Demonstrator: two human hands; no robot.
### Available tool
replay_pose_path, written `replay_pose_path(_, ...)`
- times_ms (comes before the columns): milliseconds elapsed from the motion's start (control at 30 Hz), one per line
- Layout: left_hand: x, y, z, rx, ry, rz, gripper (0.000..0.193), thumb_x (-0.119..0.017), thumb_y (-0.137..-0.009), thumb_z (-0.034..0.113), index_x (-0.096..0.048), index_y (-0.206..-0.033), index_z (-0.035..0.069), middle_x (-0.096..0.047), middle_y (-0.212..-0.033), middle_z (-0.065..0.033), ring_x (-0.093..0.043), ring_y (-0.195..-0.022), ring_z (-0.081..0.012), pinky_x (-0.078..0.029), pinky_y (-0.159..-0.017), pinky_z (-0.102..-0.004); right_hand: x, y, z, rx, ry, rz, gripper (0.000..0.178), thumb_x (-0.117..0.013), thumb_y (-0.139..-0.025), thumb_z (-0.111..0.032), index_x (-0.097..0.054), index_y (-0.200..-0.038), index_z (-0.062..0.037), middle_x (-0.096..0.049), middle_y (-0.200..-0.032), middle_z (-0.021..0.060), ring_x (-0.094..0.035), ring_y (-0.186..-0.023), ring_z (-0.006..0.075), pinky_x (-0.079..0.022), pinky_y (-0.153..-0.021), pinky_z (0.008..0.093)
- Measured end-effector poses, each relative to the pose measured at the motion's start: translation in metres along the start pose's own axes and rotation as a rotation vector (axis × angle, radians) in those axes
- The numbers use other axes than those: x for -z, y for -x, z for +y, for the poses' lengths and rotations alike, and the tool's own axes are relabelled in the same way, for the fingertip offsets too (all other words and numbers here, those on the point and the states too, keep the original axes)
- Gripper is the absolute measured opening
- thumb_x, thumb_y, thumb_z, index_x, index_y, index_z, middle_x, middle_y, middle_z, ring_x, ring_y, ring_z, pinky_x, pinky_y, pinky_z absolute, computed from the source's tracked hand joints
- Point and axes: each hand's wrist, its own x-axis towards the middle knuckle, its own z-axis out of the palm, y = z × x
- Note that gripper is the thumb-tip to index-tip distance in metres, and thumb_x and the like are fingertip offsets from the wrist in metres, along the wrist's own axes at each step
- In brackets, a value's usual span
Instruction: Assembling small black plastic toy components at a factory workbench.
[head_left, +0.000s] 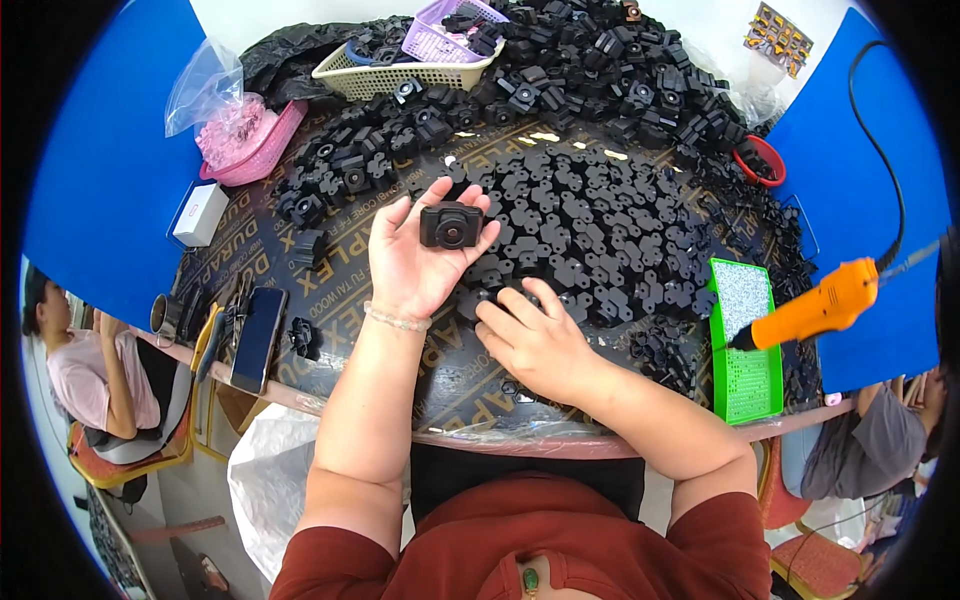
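On the upturned palm of my left hand rests a small black camera-shaped unit with a round lens facing up. The thumb and fingers close around its sides. My right hand, palm down, reaches to the near left edge of a spread of flat black plates. Its fingers are bent and somewhat apart, with the fingertips at the plates. Nothing shows held in it, though the underside of the hand is hidden. The plates lie in a wide, overlapping layer ahead of my hands.
A heap of black units covers the back of the table. Baskets in cream and pink stand behind left. On the right are a green tray, a red bowl and a hanging orange electric screwdriver. A phone lies left.
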Motion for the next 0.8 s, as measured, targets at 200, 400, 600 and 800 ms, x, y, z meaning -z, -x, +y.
replay_pose_path(200,0.001,-0.001,-0.005,0.011,-0.085,-0.013,0.040,-0.053,-0.102,0.034,-0.055,-0.124,0.001,-0.058,-0.123,-0.0243,-0.056,-0.120,-0.0401,-0.051,-0.102,-0.0508,0.053,0.003,0.025,-0.300,-0.184,-0.332,0.015,-0.058,-0.083,-0.011,-0.064,-0.096,-0.0055,-0.063,-0.103,0.0099,-0.061,-0.104,0.0288,-0.051,-0.088,0.0420)
replay_pose_path(400,-0.003,-0.002,-0.012,-0.052,-0.234,0.078,0.049,-0.047,-0.103,0.047,-0.056,-0.123,0.003,-0.063,-0.120,-0.0188,-0.062,-0.114,-0.0332,-0.054,-0.096,-0.0434,0.117,0.050,0.056,-0.688,0.061,-0.509,0.005,-0.058,-0.081,-0.003,-0.062,-0.084,-0.0012,-0.065,-0.081,0.0180,-0.068,-0.078,0.0377,-0.055,-0.067,0.0453)
replay_pose_path(600,0.003,-0.002,-0.013,0.000,-0.343,-0.006,0.050,-0.044,-0.105,0.047,-0.053,-0.129,0.004,-0.062,-0.125,-0.0166,-0.062,-0.107,-0.0257,-0.054,-0.081,-0.0343,0.097,0.082,0.042,-0.596,0.109,-0.600,0.024,-0.080,-0.071,-0.020,-0.068,-0.086,-0.0068,-0.065,-0.088,0.0096,-0.062,-0.092,0.0282,-0.051,-0.080,0.0392)
replay_pose_path(800,-0.014,0.006,-0.027,-0.029,-0.575,-0.097,0.043,-0.056,-0.102,0.026,-0.048,-0.138,0.003,-0.059,-0.129,-0.0180,-0.060,-0.120,-0.0298,-0.054,-0.097,-0.0362,0.100,0.095,0.046,-0.673,-0.118,-0.464,0.015,-0.075,-0.074,-0.009,-0.067,-0.087,-0.0079,-0.066,-0.088,0.0064,-0.059,-0.095,0.0302,-0.046,-0.086,0.0420)
